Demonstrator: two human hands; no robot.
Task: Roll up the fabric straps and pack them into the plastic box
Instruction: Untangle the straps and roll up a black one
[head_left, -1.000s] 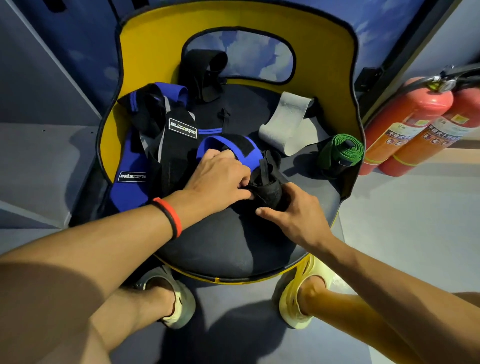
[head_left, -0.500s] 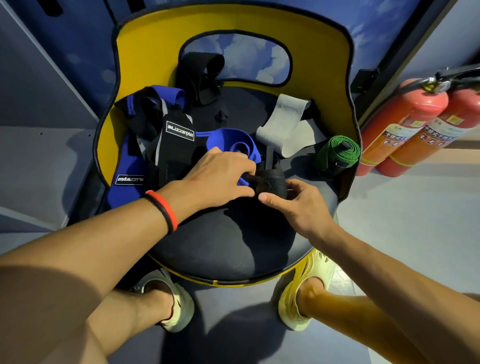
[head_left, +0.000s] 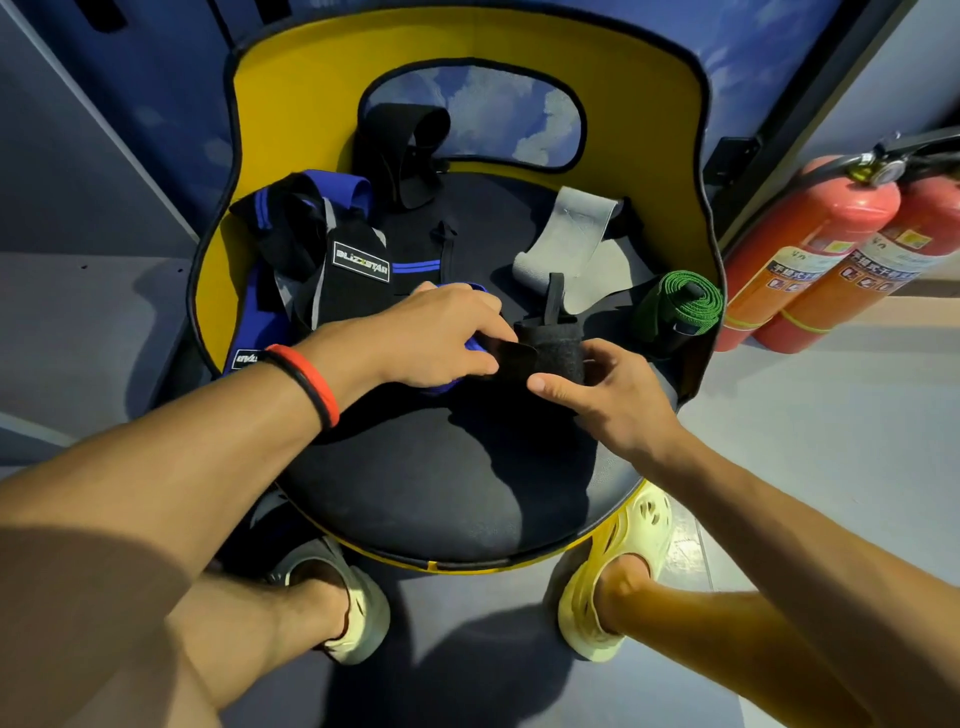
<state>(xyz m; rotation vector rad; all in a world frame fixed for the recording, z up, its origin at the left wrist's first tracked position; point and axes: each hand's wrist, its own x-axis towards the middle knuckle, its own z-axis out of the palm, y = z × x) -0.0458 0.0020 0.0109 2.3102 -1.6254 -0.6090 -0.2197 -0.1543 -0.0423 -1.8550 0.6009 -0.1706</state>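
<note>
**A:** What's going on with that chair seat (head_left: 415, 493)? Looks like a heap of gym wraps.

**B:** Yeah, fabric straps all over it. The one in hand is the black strap (head_left: 553, 348), sitting about mid-seat and already mostly a fat roll. The right hand (head_left: 608, 400) grips it, thumb across the near side and fingers curled round the back, I'd guess so the roll can't spring open. The left hand (head_left: 436, 338) pinches the loose flap at the roll's left end. That's probably the closing tab, pulled snug so it can be pressed down.

**A:** So both hands are clamped on the same strap?

**B:** Yep, close together, one on each side. A blue strap (head_left: 441, 387) peeks out under the left hand, not gripped as far as I can tell.

**A:** Anything finished?

**B:** The green strap (head_left: 680, 306) is rolled and parked at the seat's right edge, out of the way. The grey strap (head_left: 566, 234) lies flat toward the back right. The blue-and-black bundle (head_left: 311, 249) is heaped at the left edge, not rolled yet.

**A:** And the box?

**B:** No plastic box in view, so I'd say packing is a way off.
</note>
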